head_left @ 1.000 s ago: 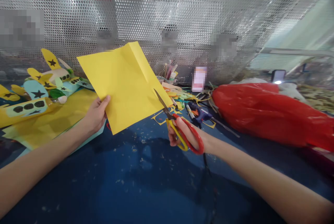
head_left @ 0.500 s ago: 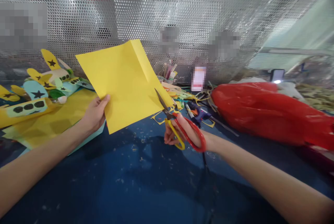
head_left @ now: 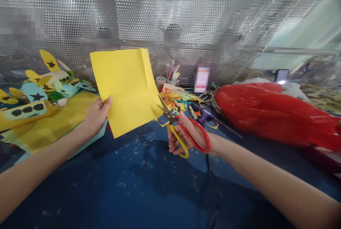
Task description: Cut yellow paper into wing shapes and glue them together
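Now the left hand (head_left: 97, 117) pinches the yellow sheet (head_left: 128, 90), left of centre in the frame, while right of centre the right hand's (head_left: 188, 133) fingers curl around the scissors (head_left: 169, 117), blades parted at the sheet's lower-right edge.

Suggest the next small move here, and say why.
Perhaps close the scissors gently: the right hand holds them open at the lower right corner of the yellow sheet, while the left hand grips its left edge.
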A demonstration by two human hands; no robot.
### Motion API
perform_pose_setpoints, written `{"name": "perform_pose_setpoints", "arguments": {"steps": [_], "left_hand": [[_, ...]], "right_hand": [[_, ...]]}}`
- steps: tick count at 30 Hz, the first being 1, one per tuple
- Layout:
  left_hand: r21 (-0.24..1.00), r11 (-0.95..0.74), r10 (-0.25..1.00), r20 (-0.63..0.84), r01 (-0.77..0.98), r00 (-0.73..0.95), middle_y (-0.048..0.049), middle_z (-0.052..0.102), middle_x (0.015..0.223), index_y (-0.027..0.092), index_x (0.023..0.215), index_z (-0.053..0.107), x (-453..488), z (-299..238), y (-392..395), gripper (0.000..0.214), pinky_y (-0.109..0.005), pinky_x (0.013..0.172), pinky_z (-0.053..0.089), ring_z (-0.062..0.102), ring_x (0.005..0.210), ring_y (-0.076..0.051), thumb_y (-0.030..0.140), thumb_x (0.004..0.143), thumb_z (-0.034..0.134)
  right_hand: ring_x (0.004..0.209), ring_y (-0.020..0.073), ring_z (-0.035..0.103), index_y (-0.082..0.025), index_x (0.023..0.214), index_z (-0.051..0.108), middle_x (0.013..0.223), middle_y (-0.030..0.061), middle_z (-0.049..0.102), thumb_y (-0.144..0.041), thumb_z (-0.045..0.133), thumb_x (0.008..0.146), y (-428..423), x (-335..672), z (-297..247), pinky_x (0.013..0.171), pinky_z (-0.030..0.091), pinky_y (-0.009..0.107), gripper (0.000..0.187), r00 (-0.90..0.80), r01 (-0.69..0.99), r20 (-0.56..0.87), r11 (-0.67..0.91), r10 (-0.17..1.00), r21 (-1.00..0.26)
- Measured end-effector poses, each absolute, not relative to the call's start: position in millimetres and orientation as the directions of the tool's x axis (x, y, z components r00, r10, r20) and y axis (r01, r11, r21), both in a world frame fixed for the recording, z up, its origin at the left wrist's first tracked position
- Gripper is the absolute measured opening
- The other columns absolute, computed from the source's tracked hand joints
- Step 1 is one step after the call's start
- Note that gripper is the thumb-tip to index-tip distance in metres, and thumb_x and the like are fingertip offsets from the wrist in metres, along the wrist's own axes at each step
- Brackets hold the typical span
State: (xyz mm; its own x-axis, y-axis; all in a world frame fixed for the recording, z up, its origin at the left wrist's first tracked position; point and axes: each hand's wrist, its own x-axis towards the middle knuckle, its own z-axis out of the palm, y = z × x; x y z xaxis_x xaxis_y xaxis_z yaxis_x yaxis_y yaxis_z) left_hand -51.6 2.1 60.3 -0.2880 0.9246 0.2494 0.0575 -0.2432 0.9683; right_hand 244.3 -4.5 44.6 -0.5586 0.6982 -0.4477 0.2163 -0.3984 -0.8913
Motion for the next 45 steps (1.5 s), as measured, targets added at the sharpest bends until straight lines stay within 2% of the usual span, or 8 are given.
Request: {"name": "perform_pose_setpoints", "arguments": {"steps": [4,8,13,25,29,33,40,45], "left_hand": [[0.978,-0.188,0.914,0.209,0.092,-0.347,-0.0041,0.075,0.08,0.018,0.078,0.072,-44.4,71.6,-5.4,0.013,-0.03,0.084,0.056,0.067,0.101,-0.027,0.019,0.084,0.061],[0.973,-0.169,0.962,0.129,-0.154,-0.242,-0.0049,0.076,0.084,0.014,0.087,0.071,-43.1,68.4,-4.6,0.017,-0.035,0.089,0.055,0.067,0.101,-0.027,0.018,0.088,0.055],[0.935,-0.115,0.987,0.071,-0.336,-0.141,-0.0083,0.076,0.092,0.013,0.095,0.07,-48.7,54.2,2.7,0.02,-0.039,0.094,0.054,0.067,0.104,-0.028,0.024,0.079,0.069],[0.932,-0.108,0.994,0.089,-0.347,-0.068,-0.012,0.073,0.106,0.011,0.109,0.067,-53.6,43.6,6.8,0.032,-0.038,0.1,0.05,0.064,0.11,-0.026,0.026,0.081,0.068],[0.928,-0.098,0.994,0.075,-0.359,-0.077,-0.0107,0.074,0.102,0.011,0.11,0.066,-53.6,43.8,6.5,0.028,-0.037,0.1,0.05,0.065,0.109,-0.025,0.023,0.084,0.064],[0.931,-0.057,0.996,0.03,-0.361,-0.081,-0.0104,0.076,0.091,0.01,0.106,0.068,-52.8,44.3,5.3,0.023,-0.037,0.099,0.05,0.066,0.106,-0.025,0.02,0.086,0.062],[0.926,-0.152,0.97,0.073,-0.346,-0.232,-0.0111,0.074,0.102,0.01,0.104,0.067,-53.5,44.4,9.4,0.022,-0.038,0.101,0.049,0.066,0.107,-0.025,0.019,0.085,0.061],[0.912,-0.272,0.927,0.163,-0.306,-0.339,-0.01,0.074,0.102,0.011,0.104,0.067,-62.1,42.4,16.2,0.022,-0.04,0.102,0.048,0.065,0.109,-0.024,0.019,0.086,0.058]], "right_hand": [[0.067,0.0194,0.068,-0.016,0.07,0.058,0.068,0.0092,0.067,-0.088,0.022,0.073,-5.6,244.3,46.3,0.065,0.057,0.031,0.079,-0.569,0.215,-0.441,-0.392,0.694,-0.894],[0.069,0.0188,0.067,-0.016,0.07,0.055,0.068,0.0085,0.066,-0.083,0.022,0.079,-11.4,240.9,51.5,0.069,0.055,0.031,0.075,-0.566,0.214,-0.399,-0.339,0.721,-0.916],[0.073,0.0193,0.066,-0.018,0.07,0.05,0.073,0.0075,0.065,-0.084,0.037,0.072,-19.3,233.6,60.3,0.076,0.053,0.036,0.068,-0.46,0.275,-0.366,-0.262,0.809,-0.925],[0.073,0.0194,0.064,-0.019,0.072,0.051,0.076,0.0065,0.064,-0.091,0.038,0.063,-13.8,234.5,48.8,0.075,0.052,0.036,0.074,-0.447,0.306,-0.273,-0.141,0.852,-0.942],[0.074,0.02,0.065,-0.018,0.072,0.052,0.076,0.0071,0.064,-0.091,0.041,0.061,-13.7,234.8,53.5,0.076,0.053,0.037,0.074,-0.473,0.276,-0.308,-0.194,0.825,-0.942],[0.074,0.0199,0.066,-0.018,0.072,0.056,0.078,0.009,0.067,-0.087,0.035,0.071,-10.9,236.7,53.5,0.075,0.054,0.036,0.072,-0.537,0.204,-0.342,-0.274,0.771,-0.94],[0.067,0.0176,0.066,-0.016,0.07,0.055,0.068,0.0081,0.065,-0.087,0.027,0.074,-11.0,240.3,53.8,0.069,0.056,0.032,0.076,-0.516,0.254,-0.407,-0.32,0.754,-0.913],[0.053,0.0141,0.061,-0.016,0.065,0.051,0.056,0.0036,0.057,-0.083,0.022,0.079,-15.5,248.7,64.4,0.052,0.052,0.025,0.074,-0.512,0.359,-0.444,-0.287,0.735,-0.888]]}}
